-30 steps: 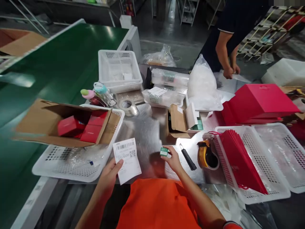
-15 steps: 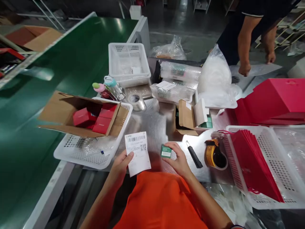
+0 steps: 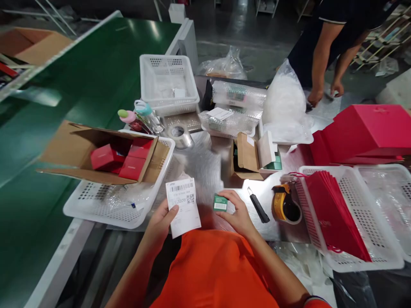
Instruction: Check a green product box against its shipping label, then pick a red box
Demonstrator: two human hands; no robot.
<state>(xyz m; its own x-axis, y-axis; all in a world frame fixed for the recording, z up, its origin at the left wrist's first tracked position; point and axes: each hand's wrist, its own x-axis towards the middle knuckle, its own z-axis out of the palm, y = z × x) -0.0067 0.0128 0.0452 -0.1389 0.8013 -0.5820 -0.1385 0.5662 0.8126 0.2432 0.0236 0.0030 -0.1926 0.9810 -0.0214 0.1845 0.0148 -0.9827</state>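
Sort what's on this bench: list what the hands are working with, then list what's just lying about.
In hand:
- printed slip, held in left hand
- small green box, held in right hand

Lying about:
- black knife
- yellow tape dispenser
- clear tape roll
- red bags
- red boxes

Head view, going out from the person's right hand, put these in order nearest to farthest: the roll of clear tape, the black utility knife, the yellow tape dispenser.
From the right hand, which holds a small green box:
1. Black utility knife, just to the hand's right on the metal table.
2. Yellow tape dispenser, further right, beside the basket of red bags.
3. Roll of clear tape, far across the table to the left, near the bottles.
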